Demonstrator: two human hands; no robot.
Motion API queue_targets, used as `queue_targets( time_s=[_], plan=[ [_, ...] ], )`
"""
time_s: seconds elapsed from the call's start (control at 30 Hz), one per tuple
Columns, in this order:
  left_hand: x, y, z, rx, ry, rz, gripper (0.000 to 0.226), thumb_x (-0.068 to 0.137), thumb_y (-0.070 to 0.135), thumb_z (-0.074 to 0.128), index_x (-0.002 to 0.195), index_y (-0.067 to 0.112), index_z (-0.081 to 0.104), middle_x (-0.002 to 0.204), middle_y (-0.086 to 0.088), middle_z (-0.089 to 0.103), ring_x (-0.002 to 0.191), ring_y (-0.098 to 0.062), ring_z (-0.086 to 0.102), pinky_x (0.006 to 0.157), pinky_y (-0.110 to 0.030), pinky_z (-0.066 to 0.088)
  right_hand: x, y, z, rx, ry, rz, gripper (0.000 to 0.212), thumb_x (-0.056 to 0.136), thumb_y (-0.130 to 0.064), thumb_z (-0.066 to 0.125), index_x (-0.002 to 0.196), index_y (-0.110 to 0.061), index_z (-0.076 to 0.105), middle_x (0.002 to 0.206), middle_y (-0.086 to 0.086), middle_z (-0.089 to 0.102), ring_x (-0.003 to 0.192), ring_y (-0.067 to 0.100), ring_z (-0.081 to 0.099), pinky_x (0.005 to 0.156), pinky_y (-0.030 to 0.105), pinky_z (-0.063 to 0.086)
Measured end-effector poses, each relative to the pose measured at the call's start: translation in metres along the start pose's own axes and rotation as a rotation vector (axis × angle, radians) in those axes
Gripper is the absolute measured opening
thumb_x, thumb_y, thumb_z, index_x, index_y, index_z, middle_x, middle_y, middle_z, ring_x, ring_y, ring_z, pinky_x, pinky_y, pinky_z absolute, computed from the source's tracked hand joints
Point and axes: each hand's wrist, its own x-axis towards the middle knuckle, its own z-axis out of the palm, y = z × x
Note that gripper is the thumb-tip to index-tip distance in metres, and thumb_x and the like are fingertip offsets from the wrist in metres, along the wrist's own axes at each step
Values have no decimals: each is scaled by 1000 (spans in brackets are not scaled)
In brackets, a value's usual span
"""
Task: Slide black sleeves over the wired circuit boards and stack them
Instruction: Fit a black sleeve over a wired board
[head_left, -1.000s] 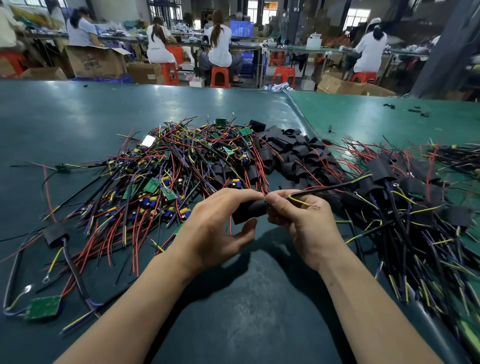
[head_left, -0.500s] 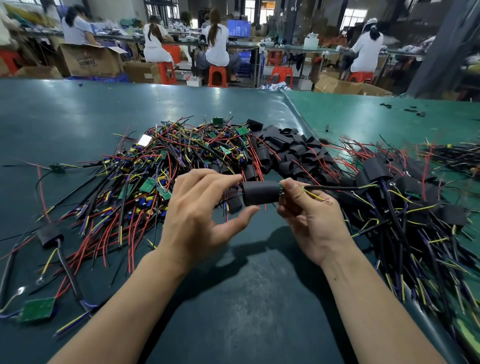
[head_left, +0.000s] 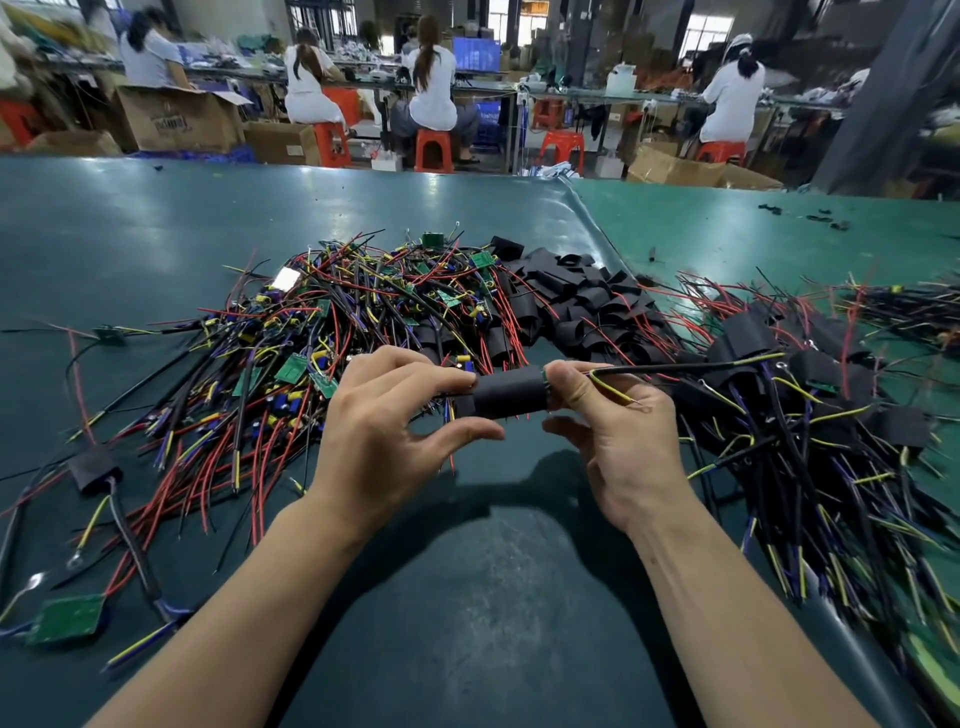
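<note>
Left hand (head_left: 395, 431) pinches the black sleeve (head_left: 501, 392); right hand (head_left: 613, 415), at 3 o'clock, grips the board end and wires (head_left: 675, 369). Loose leads could snag inside, bunching the sleeve.

Dark green tabletop (head_left: 156, 234) stretches ahead. Beyond it, four seated workers face away at long benches, orange stools (head_left: 434, 149) under them, an open cardboard box (head_left: 179, 122) at left, blue screen (head_left: 475, 54) glowing behind.
</note>
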Motion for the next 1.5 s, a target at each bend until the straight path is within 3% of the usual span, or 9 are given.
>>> queue_targets(
  time_s=[0.1, 0.23, 0.43, 0.6, 0.8, 0.93, 1.23, 1.5],
  plan=[
    [0, 1, 1, 37, 14, 18, 46, 70, 52, 77, 88, 9, 77, 84, 1, 73, 83, -25, 64, 73, -43, 47, 1, 0, 1, 72, 16, 84, 12, 62, -25, 77, 62, -14, 74, 63, -2, 69, 59, 7, 64, 52, 21, 52],
    [-2, 2, 3, 50, 6, 37, 46, 68, 53, 78, 84, 10, 77, 85, 3, 74, 82, -22, 64, 74, -42, 46, 0, 1, 3, 131, 11, 236, 30, 61, -29, 77, 78, -6, 67, 65, 0, 69, 53, 8, 61, 49, 20, 52],
    [-3, 3, 6, -14, -57, -13, 43, 68, 48, 81, 86, 10, 75, 84, 2, 72, 78, -17, 60, 72, -39, 49, 2, 4, 2, 216, 57, 294, 24, 63, -26, 77, 75, -7, 68, 66, 2, 69, 53, 8, 62, 47, 18, 51],
    [-2, -1, 2, -73, -147, -84, 44, 71, 50, 76, 92, 10, 74, 87, 2, 72, 78, -19, 64, 74, -38, 49, 2, 4, 2, 34, 67, 151, 19, 63, -22, 78, 69, -6, 70, 64, 6, 71, 52, 14, 65, 50, 19, 53],
    [0, -5, 2, -30, -89, -71, 41, 72, 35, 80, 98, 4, 75, 91, -5, 74, 80, -23, 67, 74, -45, 54, -3, 4, 3, 13, -76, 111, 9, 67, -14, 74, 74, -10, 77, 75, 11, 74, 68, 22, 73, 58, 21, 56],
    [0, -4, 3, -5, -14, -50, 43, 73, 34, 80, 101, 2, 76, 94, -8, 74, 82, -26, 67, 74, -43, 53, -6, 7, 5, -55, -114, 112, 8, 74, -10, 72, 70, -15, 78, 74, 7, 74, 67, 17, 72, 53, 22, 54],
    [0, 0, 1, -139, -73, -53, 53, 71, 43, 77, 104, 1, 74, 99, -9, 73, 88, -21, 69, 77, -41, 57, -2, 4, 2, 103, -75, 196, 4, 68, -16, 75, 70, -15, 79, 73, 4, 73, 65, 13, 70, 52, 20, 53],
    [4, -2, -2, -186, -27, -65, 37, 73, 27, 78, 97, -1, 76, 94, -7, 74, 83, -19, 71, 77, -32, 56, -2, 3, 0, 97, -150, 166, 10, 68, -15, 74, 75, -16, 80, 79, 4, 74, 70, 14, 71, 56, 22, 54]
  ],
)
